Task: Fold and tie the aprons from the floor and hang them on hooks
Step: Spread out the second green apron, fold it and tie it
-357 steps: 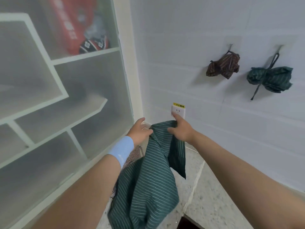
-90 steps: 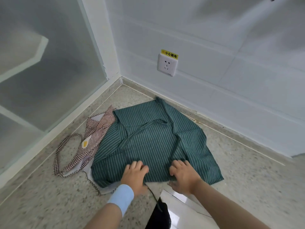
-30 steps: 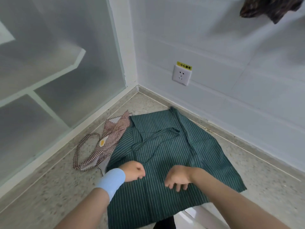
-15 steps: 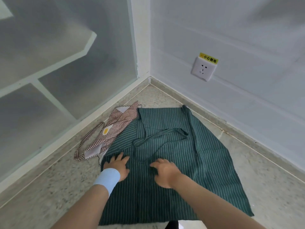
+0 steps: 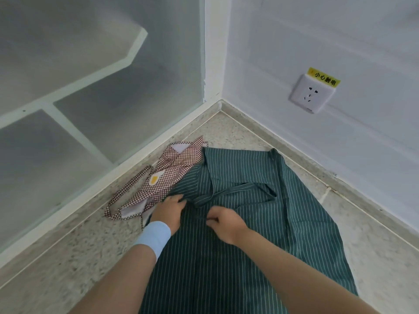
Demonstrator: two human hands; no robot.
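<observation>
A dark green striped apron (image 5: 251,234) lies spread flat on the speckled floor in the room's corner, its straps looped across its upper half. My left hand (image 5: 167,210), with a light blue wristband, pinches the apron's cloth near its left edge. My right hand (image 5: 224,223) pinches a thin green strap near the middle of the apron. A brown-and-white checked apron (image 5: 165,177) lies crumpled beside the green one, on its left, partly under its edge. No hooks are in view.
A frosted glass cabinet (image 5: 79,87) with white frames stands along the left. A white wall with a socket (image 5: 311,95) and yellow label runs along the right. Bare speckled floor (image 5: 68,264) lies left of the aprons.
Both hands went from lying flat on the green apron to pinching: the left at the cloth's left edge, the right on a strap. The view moved closer.
</observation>
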